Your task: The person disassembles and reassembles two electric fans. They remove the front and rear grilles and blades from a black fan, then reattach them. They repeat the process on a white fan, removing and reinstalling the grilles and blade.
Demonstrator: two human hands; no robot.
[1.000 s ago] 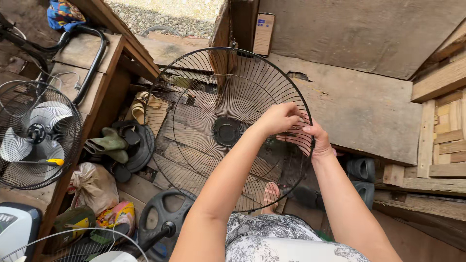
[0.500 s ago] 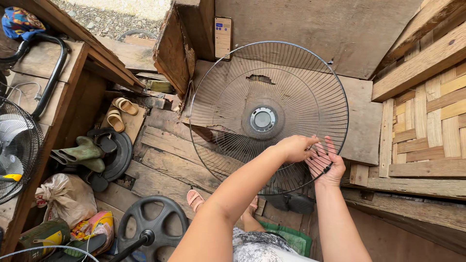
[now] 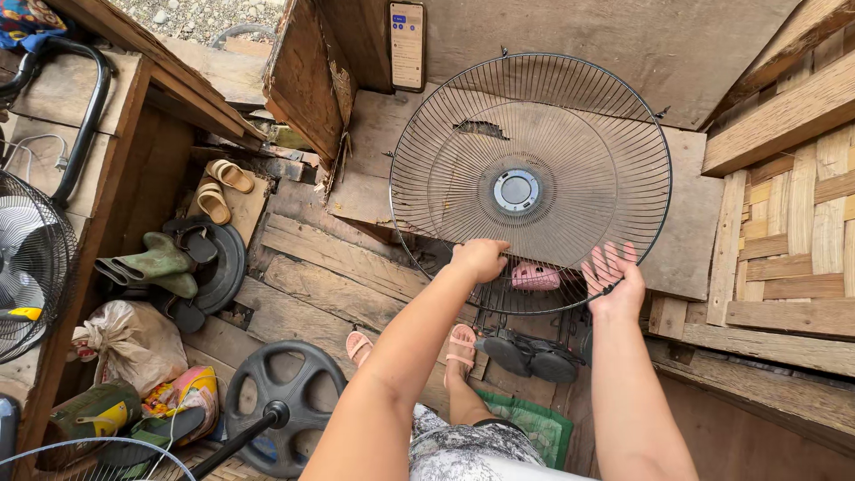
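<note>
Left hand [image 3: 479,259]: arm stretched forward and up from lower centre; fingers curled shut over the lower rim wires of the grille [image 3: 534,125]; knuckles up.

Right hand [image 3: 613,281]: forearm rising from the lower right; palm against the grille's lower right edge; fingers [image 3: 606,260] spread wide and pointing up, laid on the wires. Whether the thumb hooks the rim cannot be told.

Grille: round black wire fan guard with a grey hub [image 3: 517,191], held near upright, spreading up and away from both sets of fingertips, over a wooden platform [image 3: 695,240]. A pink object [image 3: 535,276] shows through the wires between the two hands.

Below the hands: two feet in pink sandals [image 3: 460,346] on the plank floor; two black blades [image 3: 529,356] just right of them; green cloth [image 3: 525,423] nearer the body.

Far left of the left fingers:
- round black base [image 3: 283,405] with a pole;
- green boots [image 3: 151,264] lying on a black disc;
- tan slippers [image 3: 221,187];
- tied sack [image 3: 134,343], contents hidden;
- standing fan [image 3: 27,267] at the frame edge.

Above the left fingers: phone [image 3: 407,44] propped upright against the wall.
</note>
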